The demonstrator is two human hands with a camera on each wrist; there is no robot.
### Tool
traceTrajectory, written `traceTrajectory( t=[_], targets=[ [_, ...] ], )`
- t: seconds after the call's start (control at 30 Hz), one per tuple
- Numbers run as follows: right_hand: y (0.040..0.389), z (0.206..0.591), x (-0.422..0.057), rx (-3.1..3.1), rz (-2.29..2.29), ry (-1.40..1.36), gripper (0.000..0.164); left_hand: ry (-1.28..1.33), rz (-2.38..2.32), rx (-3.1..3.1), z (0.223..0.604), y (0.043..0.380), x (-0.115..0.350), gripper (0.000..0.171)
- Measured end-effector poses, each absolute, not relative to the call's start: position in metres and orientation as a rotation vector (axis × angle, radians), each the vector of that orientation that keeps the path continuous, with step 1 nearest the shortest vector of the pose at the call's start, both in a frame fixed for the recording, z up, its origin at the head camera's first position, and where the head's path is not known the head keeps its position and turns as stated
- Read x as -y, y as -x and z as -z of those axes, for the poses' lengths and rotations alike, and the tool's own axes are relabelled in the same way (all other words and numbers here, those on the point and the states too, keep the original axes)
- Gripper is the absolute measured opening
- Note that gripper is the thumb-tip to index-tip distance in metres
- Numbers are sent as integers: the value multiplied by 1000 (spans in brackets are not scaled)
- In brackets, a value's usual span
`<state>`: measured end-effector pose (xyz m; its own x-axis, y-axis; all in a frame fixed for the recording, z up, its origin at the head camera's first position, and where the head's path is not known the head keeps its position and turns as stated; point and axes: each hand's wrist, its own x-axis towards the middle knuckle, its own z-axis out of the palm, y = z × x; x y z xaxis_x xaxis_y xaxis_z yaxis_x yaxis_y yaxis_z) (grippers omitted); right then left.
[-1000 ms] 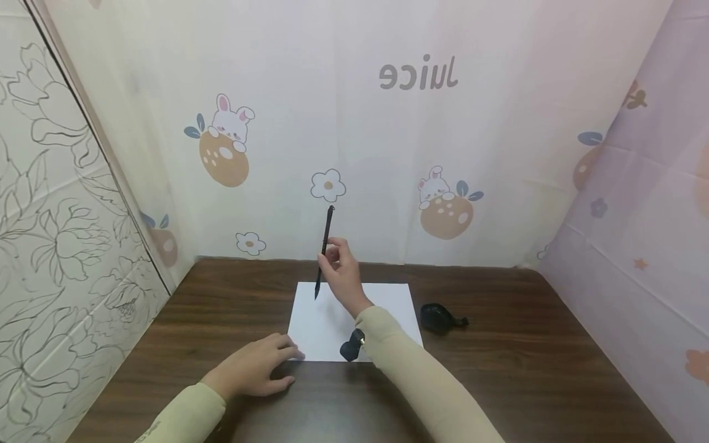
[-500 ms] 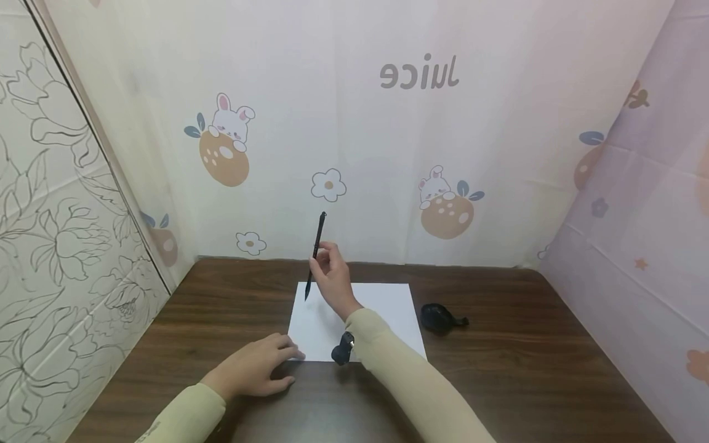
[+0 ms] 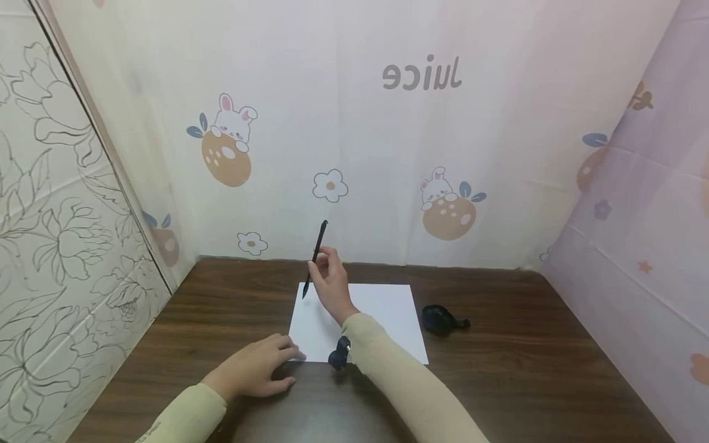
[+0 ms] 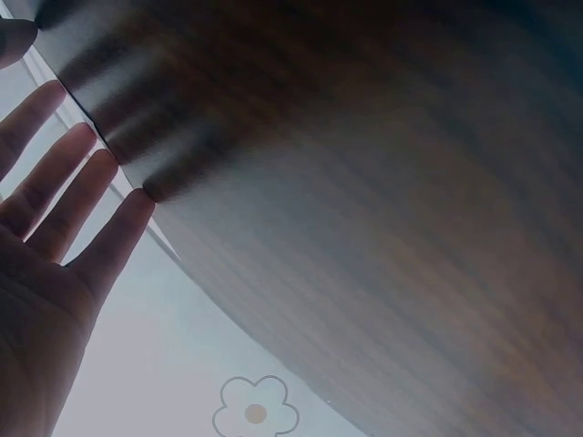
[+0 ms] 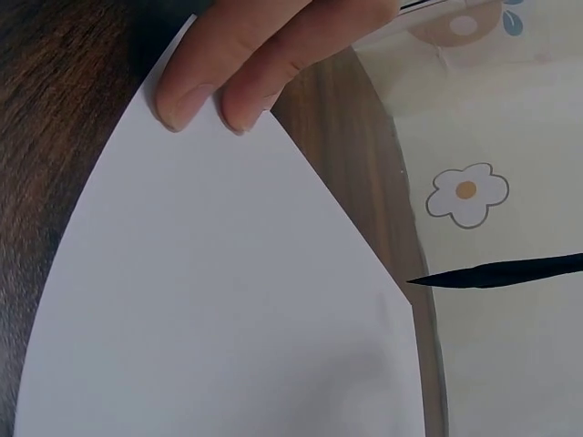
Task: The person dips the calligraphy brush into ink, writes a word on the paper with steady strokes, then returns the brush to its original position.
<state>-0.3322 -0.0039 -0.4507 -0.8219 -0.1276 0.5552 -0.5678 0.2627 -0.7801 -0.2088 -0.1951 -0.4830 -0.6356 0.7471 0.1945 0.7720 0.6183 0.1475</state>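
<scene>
My right hand [image 3: 332,284] pinches a slim black writing brush [image 3: 320,239] between thumb and fingers, handle leaning up and slightly right. Its pointed tip hangs over the upper left part of a white paper sheet [image 3: 384,311]; the brush tip [image 5: 474,275] overlaps the sheet's corner in the right wrist view. My left hand [image 3: 255,367] lies with fingers spread at the sheet's lower left corner, fingertips on its edge. In the left wrist view those fingers [image 4: 114,241] are extended. No marks show on the visible paper.
A black, rounded dish-like object with a short stub [image 3: 440,320] sits right of the paper. The dark wooden table [image 3: 515,357] meets a printed curtain [image 3: 376,141] at its back edge. A small black camera [image 3: 339,354] hangs at my right wrist.
My right hand has shifted left and slightly down with the brush, bringing its tip closer to the sheet's upper left corner. The left hand and the sheet have stayed put.
</scene>
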Motion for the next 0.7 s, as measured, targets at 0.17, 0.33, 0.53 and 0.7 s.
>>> traceTrajectory(
  t=[0.17,0.33,0.53,0.7],
  targets=[
    [331,452,5,2171,-1560,-640,35,1280,330,2731,483,209,195,34],
    [331,453,5,2172,-1540,-653,35,1270,329,2753,483,209,195,35],
    [333,455,5,2172,-1526,-658,35,1274,324,2750,484,210,194,35],
    [335,457,5,2182,-1527,-643,34,1294,329,2701,484,209,195,34]
  ],
)
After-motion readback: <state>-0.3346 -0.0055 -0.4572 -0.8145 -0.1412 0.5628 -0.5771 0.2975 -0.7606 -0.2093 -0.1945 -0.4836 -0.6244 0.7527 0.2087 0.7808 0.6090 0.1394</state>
